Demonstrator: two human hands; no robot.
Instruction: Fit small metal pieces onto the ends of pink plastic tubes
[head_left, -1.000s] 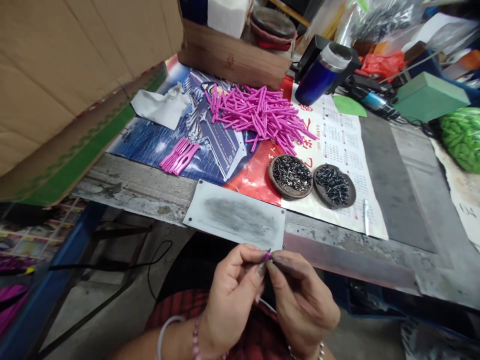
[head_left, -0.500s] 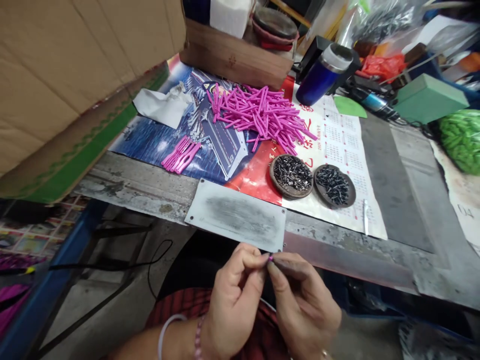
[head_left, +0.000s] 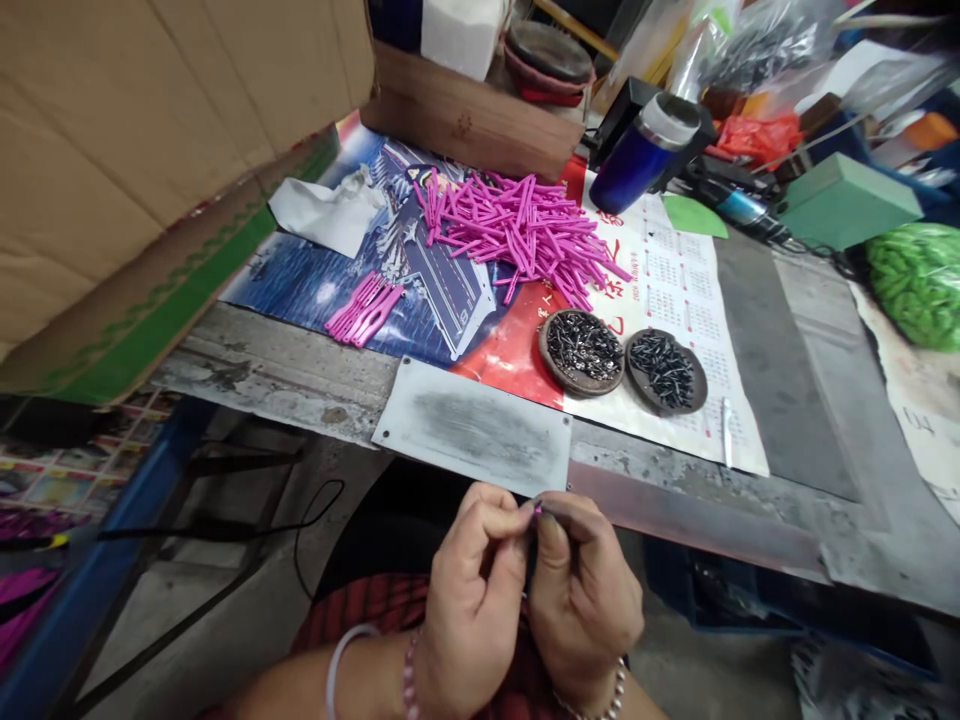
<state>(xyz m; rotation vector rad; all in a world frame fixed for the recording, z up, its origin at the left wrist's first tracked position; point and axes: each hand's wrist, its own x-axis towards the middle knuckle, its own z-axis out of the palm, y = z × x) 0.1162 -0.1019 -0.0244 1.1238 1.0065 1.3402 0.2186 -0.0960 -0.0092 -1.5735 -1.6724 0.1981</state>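
Observation:
My left hand [head_left: 480,590] and my right hand [head_left: 581,590] meet at the fingertips just in front of the table edge. Both are closed in a pinch around a small magenta part [head_left: 538,510]; only a sliver of it shows, and the fingers hide the rest. Beyond them lies a pale plate [head_left: 480,425] with a dark smudged middle. On the printed sheet is a heap of slim magenta sticks [head_left: 525,235], and a smaller group of magenta pieces [head_left: 366,308] lies to its left. Two round dishes hold small dark metal parts [head_left: 583,348] and black pin-like parts [head_left: 664,370].
A large cardboard box [head_left: 180,170] stands at the left. A wooden board [head_left: 472,110] and a blue tumbler [head_left: 645,150] are at the back. To the right are a white pen-like item [head_left: 727,432], a green box [head_left: 847,200] and a bag of green pieces [head_left: 919,285].
My right hand has turned at the wrist and drawn in closer to my left hand, so its beaded bracelet now shows. Both hands keep their pinch on the magenta part.

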